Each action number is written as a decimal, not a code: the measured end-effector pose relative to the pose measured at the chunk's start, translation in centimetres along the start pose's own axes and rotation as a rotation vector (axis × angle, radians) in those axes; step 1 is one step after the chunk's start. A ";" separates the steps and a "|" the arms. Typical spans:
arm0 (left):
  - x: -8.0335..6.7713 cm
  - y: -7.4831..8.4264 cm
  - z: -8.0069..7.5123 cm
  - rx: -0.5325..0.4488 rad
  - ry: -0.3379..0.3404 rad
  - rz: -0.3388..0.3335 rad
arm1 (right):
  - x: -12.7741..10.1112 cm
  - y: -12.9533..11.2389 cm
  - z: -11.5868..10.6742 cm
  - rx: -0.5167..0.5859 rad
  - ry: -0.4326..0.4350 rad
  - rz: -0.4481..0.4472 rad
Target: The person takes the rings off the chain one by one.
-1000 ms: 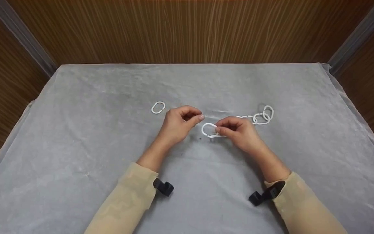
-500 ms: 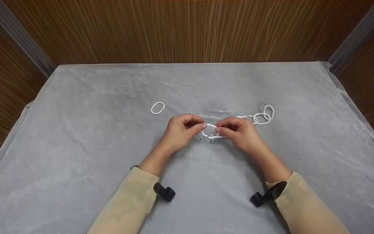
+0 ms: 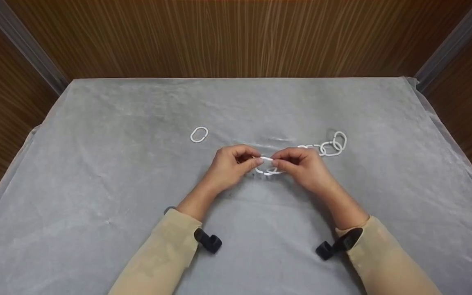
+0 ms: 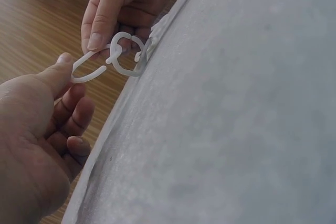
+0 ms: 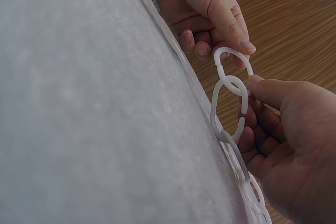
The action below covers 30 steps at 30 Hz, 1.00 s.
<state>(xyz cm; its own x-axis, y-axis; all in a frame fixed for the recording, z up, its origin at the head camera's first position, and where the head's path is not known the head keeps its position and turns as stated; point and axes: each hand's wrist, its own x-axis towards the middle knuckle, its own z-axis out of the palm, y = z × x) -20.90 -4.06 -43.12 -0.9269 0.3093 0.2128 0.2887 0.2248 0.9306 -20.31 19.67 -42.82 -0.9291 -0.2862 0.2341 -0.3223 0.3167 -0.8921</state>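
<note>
While both hands meet over the middle of the grey cloth-covered table (image 3: pixel 96 196), the step in hand appears to be the joining of one more link to a chain. That cloth is a thin, slightly wrinkled fabric with a matte, fibrous surface; wood-grain panelling stands behind it. The left hand (image 3: pixel 228 164) pinches a loose open ring (image 4: pixel 86 69) between thumb and curled fingers; the right hand (image 3: pixel 301 166) pinches the end link (image 5: pixel 228 103) of the chain of white rings (image 3: pixel 330 146), its fingers likewise curled narrow. The wrist views show the two pieces already hooked through one another just above the cloth, the chain trailing off to the right across the table. Each link is a smooth, slender oval of white, faintly translucent plastic with a split gap. The next move would call for a firm hold on both links while the gap is seated. A single spare ring (image 3: pixel 199 135) lies apart to the left.
</note>
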 end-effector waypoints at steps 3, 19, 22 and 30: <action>0.0 0.0 0.0 0.003 -0.012 0.009 | 0.0 0.1 -0.1 -0.008 0.000 0.000; -0.1 -0.3 0.1 0.066 -0.022 0.008 | 0.0 0.0 0.1 0.042 -0.004 0.015; 0.0 -0.4 0.1 0.072 0.002 -0.002 | 0.1 0.1 0.0 0.048 0.006 0.026; 0.1 -0.9 -0.1 0.101 0.074 -0.013 | 0.2 0.5 -0.7 0.065 0.035 0.040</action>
<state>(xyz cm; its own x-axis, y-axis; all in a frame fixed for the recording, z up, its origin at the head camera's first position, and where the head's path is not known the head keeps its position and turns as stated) -21.30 -4.33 -43.90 -0.9447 0.2373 0.2263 0.2962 0.3213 0.8995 -20.76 20.39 -42.96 -0.9471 -0.2423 0.2103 -0.2736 0.2676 -0.9239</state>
